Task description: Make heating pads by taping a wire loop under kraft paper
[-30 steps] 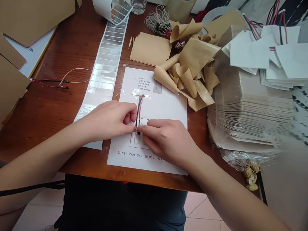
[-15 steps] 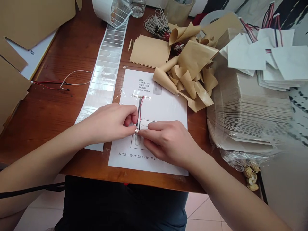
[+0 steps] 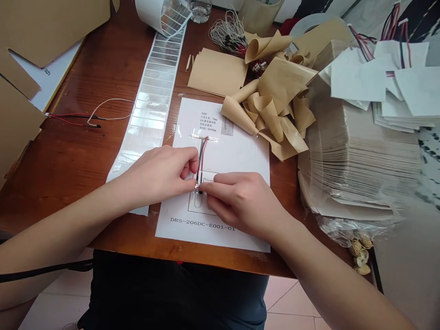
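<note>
A white printed sheet [image 3: 237,156] lies on the wooden table [image 3: 89,151] in front of me, with a drawn outline and the code DRS-206DC-E001-01. A short red-and-black wire [image 3: 201,153] lies taped along the sheet. My left hand [image 3: 161,172] and my right hand [image 3: 240,199] meet at the wire's near end. Both pinch a small shiny piece [image 3: 197,186] there with thumb and forefinger. What the piece is I cannot make out.
A long strip of silvery labels [image 3: 151,91] runs from a roll [image 3: 161,13] at the back. Curled brown backing papers [image 3: 271,101] lie behind the sheet. A tall stack of sheets [image 3: 357,160] stands right, a loose wire [image 3: 96,117] left, cardboard [image 3: 20,87] far left.
Both hands stay pinched at the wire's near end with only tiny finger shifts. The view has drifted slightly.
</note>
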Motion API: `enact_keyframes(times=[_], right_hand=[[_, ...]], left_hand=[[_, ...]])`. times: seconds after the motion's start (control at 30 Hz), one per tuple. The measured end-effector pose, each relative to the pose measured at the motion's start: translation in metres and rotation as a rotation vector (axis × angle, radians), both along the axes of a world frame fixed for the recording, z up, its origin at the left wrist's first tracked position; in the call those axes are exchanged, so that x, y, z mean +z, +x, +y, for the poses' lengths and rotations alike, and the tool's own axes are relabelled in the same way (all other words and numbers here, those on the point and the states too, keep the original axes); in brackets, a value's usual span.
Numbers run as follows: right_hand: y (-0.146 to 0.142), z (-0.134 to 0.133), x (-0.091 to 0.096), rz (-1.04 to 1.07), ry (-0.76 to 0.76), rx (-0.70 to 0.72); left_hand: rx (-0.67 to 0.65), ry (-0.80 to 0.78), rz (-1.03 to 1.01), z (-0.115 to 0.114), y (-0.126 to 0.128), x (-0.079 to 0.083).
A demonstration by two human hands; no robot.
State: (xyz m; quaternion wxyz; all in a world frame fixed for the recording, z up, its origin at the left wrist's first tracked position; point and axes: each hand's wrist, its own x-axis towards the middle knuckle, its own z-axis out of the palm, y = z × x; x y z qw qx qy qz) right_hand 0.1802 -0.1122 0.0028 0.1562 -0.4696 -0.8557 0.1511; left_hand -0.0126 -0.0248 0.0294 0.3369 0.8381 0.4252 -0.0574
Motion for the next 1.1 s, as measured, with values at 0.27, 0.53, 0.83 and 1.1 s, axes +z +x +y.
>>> enact_keyframes(times=[0.27,0.53,0.83,1.1], right_hand=[[0.0004,-0.0021,0.0000,0.023,0.026,0.062],[0.0005,-0.0012,0.0003,0.057,-0.001,0.074],[0.0033,0.0006,-0.0026,0.120,-0.003,-0.011],[0.0012,0.0008,-0.0024,0.097,-0.007,-0.043]], left_hand=[[-0.025,-0.058,0.000,0.0010,-0.0018,0.0047],[-0.033,-0.015,0.058,-0.0016,0.0014,0.0014],[-0.079,-0.055,0.028,0.0021,-0.0059,0.0021],[-0.027,-0.055,0.020,0.0012,-0.0016,0.0031]])
